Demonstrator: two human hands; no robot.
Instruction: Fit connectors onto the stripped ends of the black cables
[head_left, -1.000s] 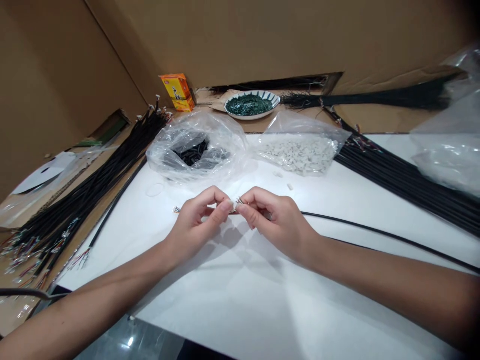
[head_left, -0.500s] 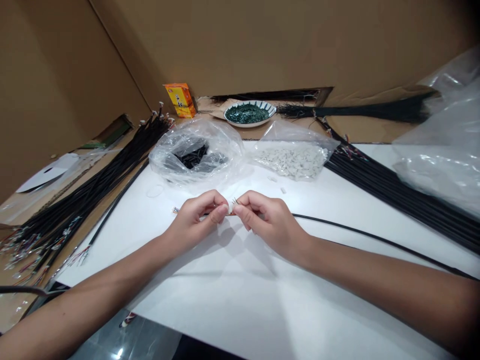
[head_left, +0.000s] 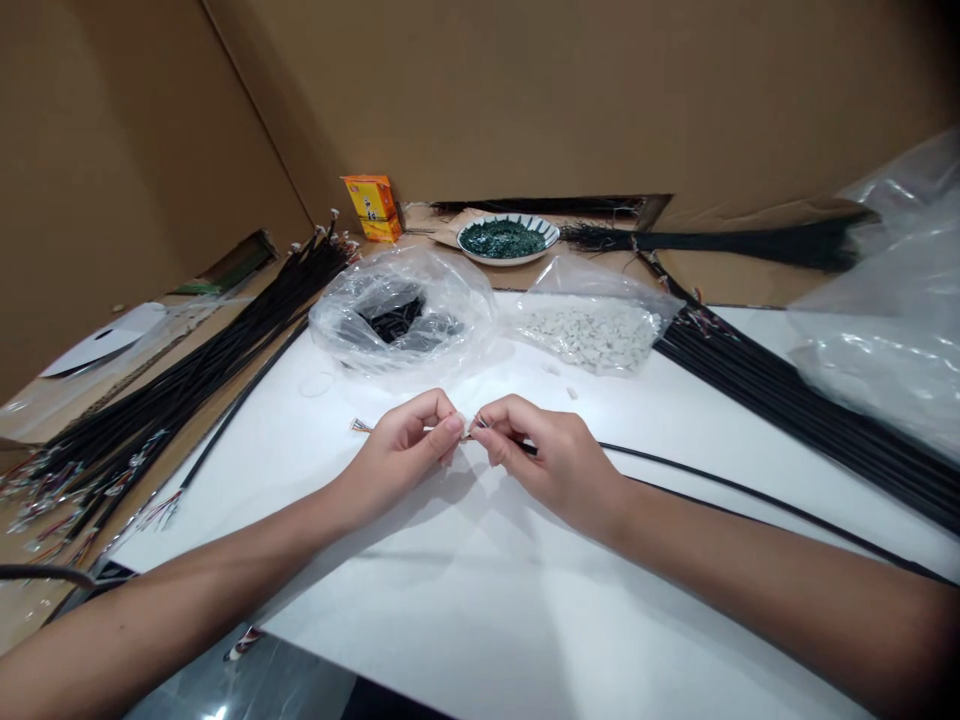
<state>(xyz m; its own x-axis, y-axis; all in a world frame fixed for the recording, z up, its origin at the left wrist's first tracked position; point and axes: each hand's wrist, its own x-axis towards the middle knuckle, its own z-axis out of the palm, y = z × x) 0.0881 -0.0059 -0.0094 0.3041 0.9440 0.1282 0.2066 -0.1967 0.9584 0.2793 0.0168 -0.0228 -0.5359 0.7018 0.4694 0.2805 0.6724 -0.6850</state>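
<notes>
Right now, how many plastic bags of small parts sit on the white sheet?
2: the bag of black parts behind the left hand, and the bag of white parts behind the right hand.

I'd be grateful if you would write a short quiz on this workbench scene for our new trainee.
1. True or false: in the head view, the clear bag of small white pieces lies to the right of the clear bag of black pieces.
2. What fills the white dish? A) dark green granules B) steel screws C) cut wire
3. Fill in the blank: the black cable runs out from the person's ___ hand.

Key: 1 true; 2 A; 3 right.
</notes>
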